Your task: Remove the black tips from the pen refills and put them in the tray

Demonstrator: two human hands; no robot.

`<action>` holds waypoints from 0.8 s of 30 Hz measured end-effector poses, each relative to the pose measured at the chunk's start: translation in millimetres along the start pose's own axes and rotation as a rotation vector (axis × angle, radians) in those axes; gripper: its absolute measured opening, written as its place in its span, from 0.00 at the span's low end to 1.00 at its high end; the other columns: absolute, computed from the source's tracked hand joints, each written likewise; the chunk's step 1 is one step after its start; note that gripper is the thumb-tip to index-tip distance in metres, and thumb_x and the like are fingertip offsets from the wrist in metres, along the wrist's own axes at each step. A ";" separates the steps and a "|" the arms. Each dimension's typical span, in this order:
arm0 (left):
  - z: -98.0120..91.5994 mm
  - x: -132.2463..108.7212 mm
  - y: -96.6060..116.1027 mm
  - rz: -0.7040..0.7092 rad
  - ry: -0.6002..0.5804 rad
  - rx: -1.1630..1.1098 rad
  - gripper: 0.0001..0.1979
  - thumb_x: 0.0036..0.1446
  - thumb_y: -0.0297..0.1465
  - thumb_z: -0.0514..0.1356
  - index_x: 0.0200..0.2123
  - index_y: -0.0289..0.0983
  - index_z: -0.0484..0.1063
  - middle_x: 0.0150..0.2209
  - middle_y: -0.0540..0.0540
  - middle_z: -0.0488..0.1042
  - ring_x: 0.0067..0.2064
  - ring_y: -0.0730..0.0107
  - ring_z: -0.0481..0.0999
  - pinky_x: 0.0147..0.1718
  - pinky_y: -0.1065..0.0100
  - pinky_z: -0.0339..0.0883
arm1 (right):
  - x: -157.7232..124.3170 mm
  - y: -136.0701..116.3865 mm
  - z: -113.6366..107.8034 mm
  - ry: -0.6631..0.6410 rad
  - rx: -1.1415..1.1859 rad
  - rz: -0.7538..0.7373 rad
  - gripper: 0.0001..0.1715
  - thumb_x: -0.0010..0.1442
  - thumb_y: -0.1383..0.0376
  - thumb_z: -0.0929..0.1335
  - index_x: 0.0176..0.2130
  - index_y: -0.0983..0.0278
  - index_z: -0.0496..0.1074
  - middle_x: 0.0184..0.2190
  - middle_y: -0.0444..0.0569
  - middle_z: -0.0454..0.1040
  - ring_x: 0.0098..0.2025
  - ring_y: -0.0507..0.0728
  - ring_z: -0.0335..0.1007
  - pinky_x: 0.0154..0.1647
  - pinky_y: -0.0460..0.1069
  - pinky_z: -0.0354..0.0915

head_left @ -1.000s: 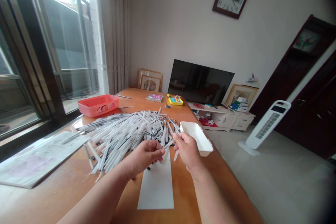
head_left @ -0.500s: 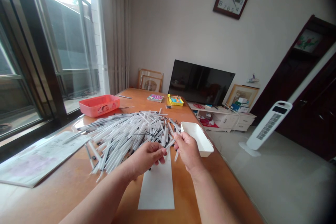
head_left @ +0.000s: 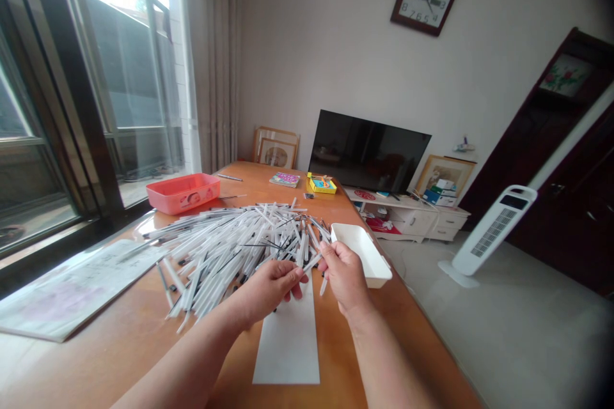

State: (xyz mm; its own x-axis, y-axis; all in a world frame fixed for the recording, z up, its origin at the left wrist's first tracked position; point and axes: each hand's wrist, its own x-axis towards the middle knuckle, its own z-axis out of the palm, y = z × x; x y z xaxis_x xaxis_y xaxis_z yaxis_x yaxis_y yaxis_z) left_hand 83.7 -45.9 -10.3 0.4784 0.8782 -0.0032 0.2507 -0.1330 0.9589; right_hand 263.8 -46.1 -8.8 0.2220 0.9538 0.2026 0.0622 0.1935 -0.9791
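Note:
My left hand and my right hand meet low over the middle of the orange wooden table. Between their fingertips runs a thin white plastic pen, which both hands seem to pinch. A further white tip shows below my right fingers. Just left of my hands lies a large loose heap of white pens with thin black refills. A white rectangular tray stands just beyond my right hand. Under my hands lies a white paper sheet.
A pink plastic tray stands at the far left of the table, near a loose pen. A booklet and a yellow box lie at the far end. A large paper sheet covers the left side. The right table edge drops to the floor.
The view has drifted slightly. My left hand has moved a little toward my right hand, and both still hold the white pen.

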 end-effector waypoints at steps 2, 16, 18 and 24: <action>1.2 1.3 -5.0 0.025 0.021 0.012 0.21 0.62 0.49 0.55 0.35 0.36 0.74 0.29 0.47 0.76 0.29 0.70 0.67 0.28 0.69 0.58 | -0.4 0.4 1.2 -0.009 0.009 0.015 0.24 0.62 0.47 0.68 0.27 0.63 0.66 0.19 0.40 0.66 0.19 0.48 0.53 0.20 0.44 0.52; -0.7 -0.2 6.4 0.063 0.073 -0.117 0.19 0.58 0.48 0.61 0.28 0.38 0.69 0.26 0.51 0.71 0.28 0.72 0.66 0.31 0.70 0.59 | 1.1 -6.6 -5.1 -0.089 0.138 0.107 0.25 0.61 0.45 0.68 0.37 0.65 0.75 0.24 0.46 0.74 0.21 0.49 0.60 0.18 0.42 0.53; -1.4 -0.8 7.5 0.057 0.064 -0.114 0.19 0.57 0.48 0.61 0.28 0.38 0.69 0.25 0.51 0.71 0.28 0.72 0.66 0.31 0.70 0.59 | -0.9 -8.1 -4.4 -0.110 0.106 0.093 0.23 0.59 0.46 0.70 0.36 0.65 0.74 0.25 0.46 0.74 0.22 0.49 0.61 0.18 0.43 0.54; 0.9 -0.6 4.9 0.154 0.157 0.040 0.18 0.59 0.46 0.60 0.29 0.36 0.70 0.25 0.52 0.67 0.27 0.74 0.61 0.27 0.71 0.54 | -3.8 -7.5 1.8 -0.053 0.086 0.067 0.22 0.60 0.48 0.70 0.30 0.64 0.70 0.23 0.43 0.73 0.20 0.48 0.58 0.19 0.43 0.54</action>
State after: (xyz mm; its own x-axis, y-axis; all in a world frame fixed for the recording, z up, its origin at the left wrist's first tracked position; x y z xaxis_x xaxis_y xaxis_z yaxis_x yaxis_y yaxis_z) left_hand 85.4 -47.5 -5.8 0.3775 0.9063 0.1900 0.2195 -0.2869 0.9325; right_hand 260.8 -50.7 -2.3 0.1712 0.9756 0.1373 -0.0356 0.1454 -0.9887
